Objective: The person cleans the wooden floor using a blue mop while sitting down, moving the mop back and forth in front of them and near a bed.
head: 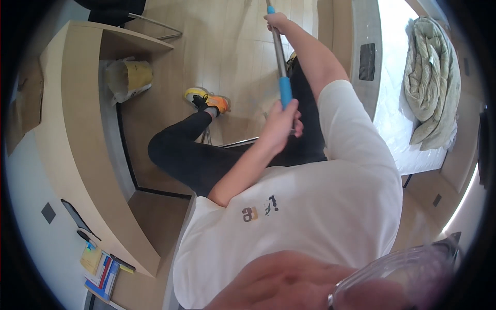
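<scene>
Both hands are on a long metal pole [278, 50] with blue grip sections, like a mop or broom handle. My left hand [285, 122] wraps its lower blue grip [285, 91], close to my lap. Farther out, my right hand [277, 23] is closed around the pole just below another blue section [271, 9], with that arm stretched forward. The pole's far end runs out of the top of the view. Beneath it are my dark-trousered legs, and a yellow and orange sneaker [207, 100] rests on the wooden floor [228, 46].
A wooden desk [89, 128] curves along the left, with books [102, 273] on it and a yellow and white bag [131, 79] underneath. A metal-legged chair [155, 25] stands at upper left. On the right, a bed's white mattress [391, 116] bears a bundled quilt [434, 81].
</scene>
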The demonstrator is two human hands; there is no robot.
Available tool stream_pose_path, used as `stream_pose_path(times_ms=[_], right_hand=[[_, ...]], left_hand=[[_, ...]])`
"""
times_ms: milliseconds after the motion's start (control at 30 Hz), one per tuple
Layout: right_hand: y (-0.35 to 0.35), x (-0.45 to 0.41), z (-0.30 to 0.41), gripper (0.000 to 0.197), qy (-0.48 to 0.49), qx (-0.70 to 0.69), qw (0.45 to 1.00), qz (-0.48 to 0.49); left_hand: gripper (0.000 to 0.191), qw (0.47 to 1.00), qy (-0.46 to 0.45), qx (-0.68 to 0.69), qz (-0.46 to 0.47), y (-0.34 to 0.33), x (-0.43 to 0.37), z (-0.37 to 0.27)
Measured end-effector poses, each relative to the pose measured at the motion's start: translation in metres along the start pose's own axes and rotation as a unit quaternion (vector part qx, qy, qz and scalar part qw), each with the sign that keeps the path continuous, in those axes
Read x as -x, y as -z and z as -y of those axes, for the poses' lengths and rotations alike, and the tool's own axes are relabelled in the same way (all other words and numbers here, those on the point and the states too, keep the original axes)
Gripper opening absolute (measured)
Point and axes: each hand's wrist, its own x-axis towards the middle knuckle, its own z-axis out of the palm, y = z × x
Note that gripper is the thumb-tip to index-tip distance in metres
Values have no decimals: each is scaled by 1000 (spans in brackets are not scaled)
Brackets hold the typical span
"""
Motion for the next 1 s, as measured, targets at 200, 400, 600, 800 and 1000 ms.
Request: stream_pose_path(times_ms=[200,400,600,800,1000], right_hand=[[-74,53,-59,20,272,646,707,94],[-239,347,-104,42,-185,-147,969,68],[-259,459,-122,47,-237,-182,937,183],[-254,366,-112,46,-202,-209,948,133],[-174,178,-107,7,-26,-157,984,76]], left_hand=[[21,995,22,-71,-71,124,58,30],[24,882,-23,-187,-431,251,297,73],[24,721,-118,-328,-599,255,416,110],[25,753,-130,-279,-582,258,314,72],[42,817,-187,-393,-377,178,160,59]])
